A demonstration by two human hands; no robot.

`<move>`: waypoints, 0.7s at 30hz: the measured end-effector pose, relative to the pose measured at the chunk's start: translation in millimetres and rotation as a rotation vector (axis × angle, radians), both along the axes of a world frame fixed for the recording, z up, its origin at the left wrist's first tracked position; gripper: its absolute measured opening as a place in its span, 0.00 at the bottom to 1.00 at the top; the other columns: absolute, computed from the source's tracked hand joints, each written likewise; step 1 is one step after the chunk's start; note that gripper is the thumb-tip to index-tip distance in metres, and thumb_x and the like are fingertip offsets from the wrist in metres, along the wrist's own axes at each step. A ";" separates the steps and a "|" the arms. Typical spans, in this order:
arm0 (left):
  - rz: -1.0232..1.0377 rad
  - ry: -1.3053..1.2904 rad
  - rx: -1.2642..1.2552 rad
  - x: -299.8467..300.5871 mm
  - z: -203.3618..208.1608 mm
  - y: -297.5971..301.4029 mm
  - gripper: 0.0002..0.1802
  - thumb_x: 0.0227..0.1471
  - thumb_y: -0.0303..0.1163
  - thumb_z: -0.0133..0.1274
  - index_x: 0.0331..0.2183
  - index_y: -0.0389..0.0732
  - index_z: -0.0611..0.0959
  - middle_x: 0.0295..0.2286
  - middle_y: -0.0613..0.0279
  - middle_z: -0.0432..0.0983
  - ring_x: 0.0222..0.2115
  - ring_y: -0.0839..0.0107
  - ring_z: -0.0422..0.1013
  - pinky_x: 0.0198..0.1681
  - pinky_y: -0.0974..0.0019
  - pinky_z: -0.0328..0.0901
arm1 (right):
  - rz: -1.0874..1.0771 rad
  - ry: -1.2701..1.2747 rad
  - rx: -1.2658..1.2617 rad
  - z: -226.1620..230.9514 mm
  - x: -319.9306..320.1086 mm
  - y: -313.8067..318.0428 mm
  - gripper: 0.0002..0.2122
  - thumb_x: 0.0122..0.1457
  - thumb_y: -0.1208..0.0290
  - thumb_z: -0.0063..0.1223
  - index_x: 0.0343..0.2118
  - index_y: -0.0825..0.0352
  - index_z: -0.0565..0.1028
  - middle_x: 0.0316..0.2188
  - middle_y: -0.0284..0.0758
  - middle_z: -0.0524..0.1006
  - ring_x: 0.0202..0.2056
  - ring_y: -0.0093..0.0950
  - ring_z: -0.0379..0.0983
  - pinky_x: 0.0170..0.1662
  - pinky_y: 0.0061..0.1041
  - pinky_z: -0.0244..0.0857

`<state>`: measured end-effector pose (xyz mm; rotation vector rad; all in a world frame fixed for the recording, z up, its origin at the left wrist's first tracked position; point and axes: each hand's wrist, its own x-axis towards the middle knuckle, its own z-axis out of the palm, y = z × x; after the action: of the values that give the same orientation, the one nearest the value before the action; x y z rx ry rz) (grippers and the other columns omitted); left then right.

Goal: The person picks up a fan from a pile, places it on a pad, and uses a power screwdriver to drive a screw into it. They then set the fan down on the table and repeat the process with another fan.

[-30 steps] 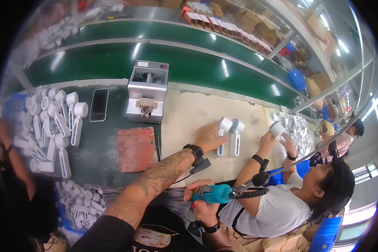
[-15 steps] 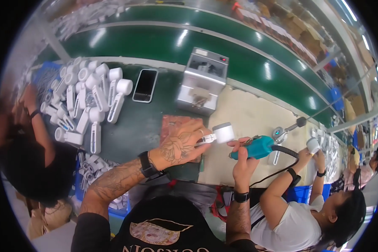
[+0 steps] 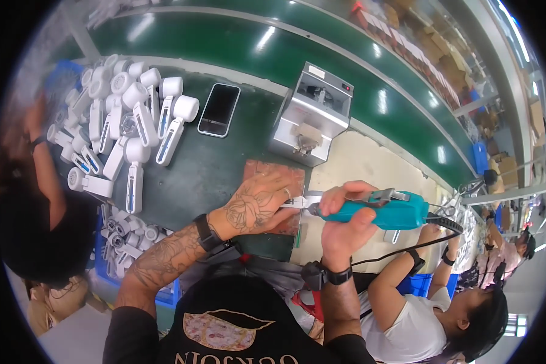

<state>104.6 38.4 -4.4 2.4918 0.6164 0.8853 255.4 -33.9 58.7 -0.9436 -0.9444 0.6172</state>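
My left hand [image 3: 258, 203] is closed on a white handheld unit [image 3: 295, 202] with a slim handle and a round head, holding it over a reddish-brown pad [image 3: 288, 176]. Gripped in my right hand [image 3: 344, 233] is a teal electric screwdriver [image 3: 400, 212] with a lever on its upper side and a black cable at the back. It lies almost level, its nose pointing left at the handle. My right fingers and the tool hide most of the round head. Whether the bit touches the unit is hard to make out.
A grey screw feeder [image 3: 312, 115] stands beyond my hands, and a phone [image 3: 219, 110] lies left of it. Many white units [image 3: 136, 121] are heaped at left, above a blue bin [image 3: 170, 294] of parts. People work at both sides; the cable [image 3: 400, 249] hangs near my right wrist.
My right hand has brought the screwdriver up level and its nose against or close to the white unit's handle. The view has shifted slightly; my left hand keeps its hold.
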 end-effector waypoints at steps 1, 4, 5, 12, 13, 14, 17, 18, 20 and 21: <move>0.008 -0.003 -0.004 -1.6 0.4 0.2 0.20 0.48 0.40 0.61 0.43 0.42 0.81 0.42 0.55 0.75 0.44 0.54 0.71 0.49 0.55 0.66 | 0.008 -0.003 -0.004 -2.3 -3.7 4.9 0.32 0.58 0.38 0.51 0.41 0.71 0.67 0.18 0.33 0.66 0.20 0.26 0.64 0.25 0.26 0.60; -0.032 0.017 -0.074 -3.4 1.0 0.9 0.22 0.47 0.38 0.61 0.43 0.37 0.79 0.48 0.49 0.73 0.52 0.50 0.68 0.55 0.52 0.63 | 0.030 -0.014 0.015 -9.0 -9.9 14.7 0.31 0.58 0.39 0.52 0.40 0.71 0.67 0.18 0.33 0.66 0.20 0.25 0.64 0.25 0.25 0.59; -0.039 0.021 -0.092 -2.9 0.6 1.3 0.22 0.46 0.38 0.61 0.43 0.37 0.79 0.49 0.49 0.72 0.53 0.50 0.67 0.56 0.52 0.62 | 0.020 -0.017 0.020 -11.4 -10.3 16.7 0.31 0.58 0.39 0.52 0.40 0.71 0.67 0.18 0.33 0.66 0.20 0.25 0.64 0.25 0.25 0.59; -0.027 0.025 -0.059 -2.3 2.3 0.8 0.25 0.44 0.38 0.63 0.44 0.36 0.76 0.46 0.49 0.71 0.51 0.50 0.67 0.54 0.51 0.63 | 0.005 -0.007 -0.016 -14.6 -11.6 19.8 0.31 0.58 0.39 0.53 0.40 0.72 0.67 0.19 0.33 0.66 0.20 0.24 0.64 0.25 0.25 0.59; -0.029 0.023 -0.054 -2.3 2.4 0.3 0.25 0.44 0.38 0.63 0.44 0.36 0.76 0.46 0.49 0.71 0.51 0.50 0.67 0.54 0.51 0.63 | 0.003 -0.008 -0.012 -14.5 -11.7 19.4 0.31 0.58 0.39 0.53 0.40 0.72 0.67 0.19 0.33 0.66 0.20 0.24 0.64 0.25 0.25 0.59; -0.024 -0.009 -0.099 -2.7 2.1 -0.2 0.27 0.44 0.37 0.63 0.45 0.36 0.75 0.45 0.49 0.71 0.50 0.50 0.68 0.53 0.51 0.63 | 0.010 -0.015 -0.018 -14.3 -12.1 19.0 0.31 0.58 0.40 0.53 0.40 0.72 0.67 0.19 0.33 0.66 0.20 0.24 0.64 0.25 0.25 0.59; -0.021 -0.063 -0.056 -0.7 -3.7 1.1 0.30 0.44 0.37 0.63 0.48 0.35 0.73 0.44 0.49 0.71 0.49 0.50 0.68 0.52 0.51 0.63 | 0.033 -0.020 -0.016 -14.8 -11.7 18.1 0.31 0.58 0.40 0.53 0.40 0.72 0.67 0.19 0.33 0.66 0.20 0.24 0.64 0.25 0.25 0.59; -0.020 -0.084 0.035 -0.2 -5.9 1.8 0.32 0.44 0.37 0.63 0.49 0.35 0.73 0.44 0.49 0.71 0.49 0.50 0.68 0.52 0.51 0.63 | 0.053 -0.019 -0.006 -15.1 -11.7 18.0 0.31 0.58 0.40 0.53 0.41 0.72 0.67 0.19 0.33 0.66 0.20 0.24 0.64 0.25 0.25 0.59; -0.024 -0.078 -0.003 -0.7 -4.7 1.9 0.32 0.44 0.36 0.63 0.49 0.35 0.73 0.44 0.49 0.72 0.49 0.50 0.68 0.52 0.51 0.63 | 0.058 -0.010 -0.008 -14.9 -11.6 17.5 0.31 0.58 0.40 0.54 0.41 0.73 0.67 0.18 0.33 0.66 0.20 0.24 0.64 0.25 0.25 0.59; -0.024 -0.071 -0.036 -0.6 -3.8 1.7 0.32 0.44 0.36 0.64 0.50 0.35 0.73 0.43 0.49 0.72 0.49 0.50 0.68 0.53 0.51 0.63 | 0.068 -0.002 -0.005 -14.8 -11.8 17.2 0.31 0.58 0.41 0.54 0.41 0.73 0.67 0.18 0.33 0.66 0.20 0.24 0.64 0.25 0.25 0.60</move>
<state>104.0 40.1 -8.2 2.4197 0.5727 0.9415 243.6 -16.8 44.0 -0.9196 -0.9807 0.6761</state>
